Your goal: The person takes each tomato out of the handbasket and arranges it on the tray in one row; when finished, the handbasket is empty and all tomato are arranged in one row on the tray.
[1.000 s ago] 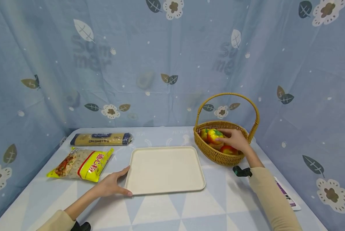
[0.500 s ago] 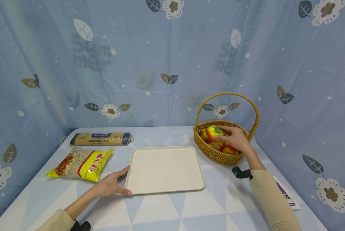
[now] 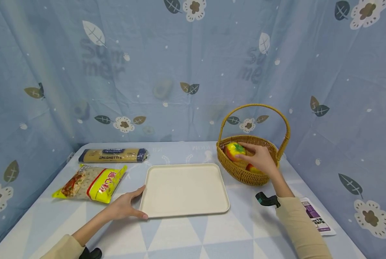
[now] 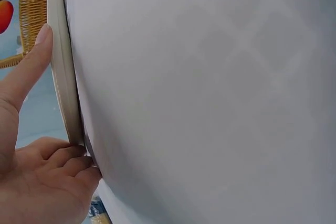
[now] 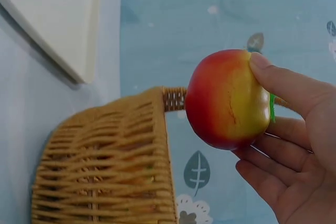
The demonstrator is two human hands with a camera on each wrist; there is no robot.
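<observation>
Wicker basket with red-yellow fruit inside, right hand pinching second fruit above rim, left hand spread wide against cream tray

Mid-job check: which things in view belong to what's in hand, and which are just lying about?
Part of the job, it seems:
red-yellow fruit, held in the right grip
wicker basket
second fruit, inside it
cream tray, left grip touching its edge

Apparently just lying about:
spaghetti pack
yellow bag
purple-white packet
</observation>
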